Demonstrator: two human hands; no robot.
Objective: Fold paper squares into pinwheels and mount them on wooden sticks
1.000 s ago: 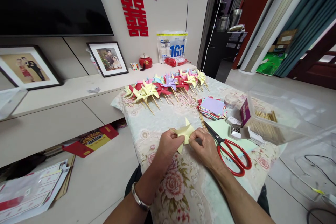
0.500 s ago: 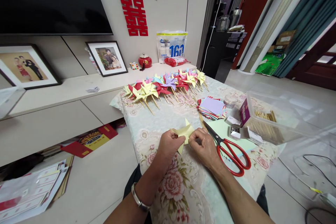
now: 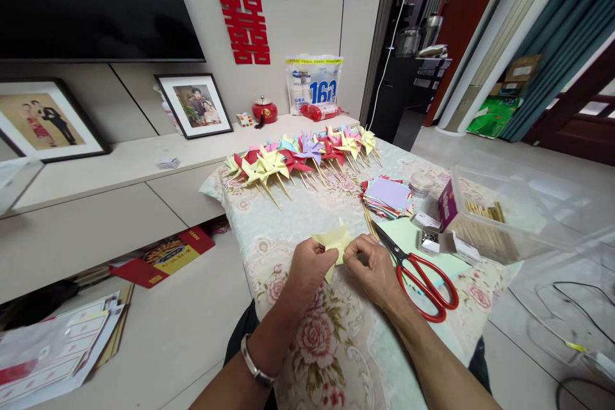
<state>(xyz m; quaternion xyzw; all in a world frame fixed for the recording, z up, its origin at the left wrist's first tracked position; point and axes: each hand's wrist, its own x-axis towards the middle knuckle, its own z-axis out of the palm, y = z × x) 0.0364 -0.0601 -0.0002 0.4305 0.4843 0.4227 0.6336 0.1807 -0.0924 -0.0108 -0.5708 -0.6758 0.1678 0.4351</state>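
Between my hands is a pale yellow paper pinwheel (image 3: 337, 238), partly folded, with points sticking out above and below my fingers. My left hand (image 3: 311, 262) pinches its left side between thumb and fingers. On the other side my right hand (image 3: 369, 261) is closed, its fingertips pinching the paper's right edge; whether a small pin is in them I cannot make out. Scissors (image 3: 423, 275) with red handles lie just right of my right hand, partly on a pale green sheet (image 3: 398, 234). Thin sticks (image 3: 369, 219) show behind my right fingers.
Finished pinwheels (image 3: 310, 150) on sticks lie along the table's far side. A stack of coloured paper squares (image 3: 388, 196) sits near a round clear container (image 3: 421, 184). Small open boxes (image 3: 429, 240) stand beside a clear plastic bin (image 3: 519, 218) holding wooden sticks.
The pinwheel's upper point has shifted and sits slightly lower. Both hands keep their pinch in nearly the same place.
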